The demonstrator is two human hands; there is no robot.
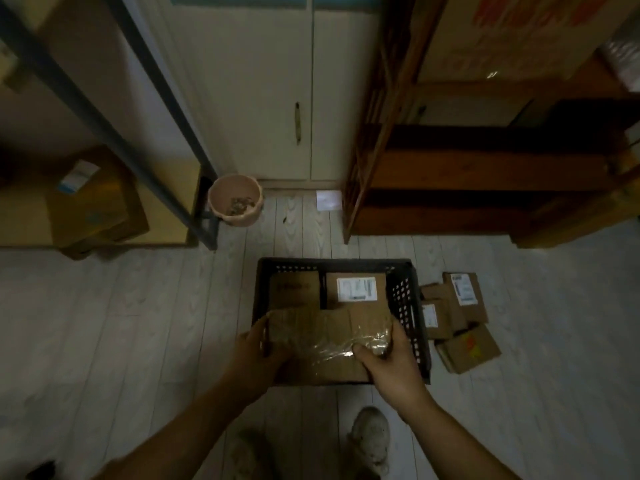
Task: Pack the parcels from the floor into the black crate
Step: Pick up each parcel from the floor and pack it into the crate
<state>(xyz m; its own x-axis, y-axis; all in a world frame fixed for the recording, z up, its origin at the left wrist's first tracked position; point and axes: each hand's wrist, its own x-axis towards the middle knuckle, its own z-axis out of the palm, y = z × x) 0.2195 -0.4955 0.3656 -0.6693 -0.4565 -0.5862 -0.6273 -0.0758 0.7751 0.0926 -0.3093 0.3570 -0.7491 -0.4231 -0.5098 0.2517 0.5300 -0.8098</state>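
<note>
A black slotted crate (403,299) stands on the pale plank floor in front of me. Inside it lie a plain brown parcel (294,289) at the far left and a parcel with a white label (356,289) at the far right. Over the crate's near half I hold a flat cardboard parcel wrapped in clear tape (329,341). My left hand (256,351) grips its left edge and my right hand (384,362) grips its right end, thumb on top. Several more parcels (457,317) lie on the floor right of the crate.
A pink waste bin (235,199) stands by a metal rack leg at the back left. A dark wooden shelf (485,174) stands behind the crate to the right, white cupboard doors (277,98) behind. My shoes (370,438) are just below the crate.
</note>
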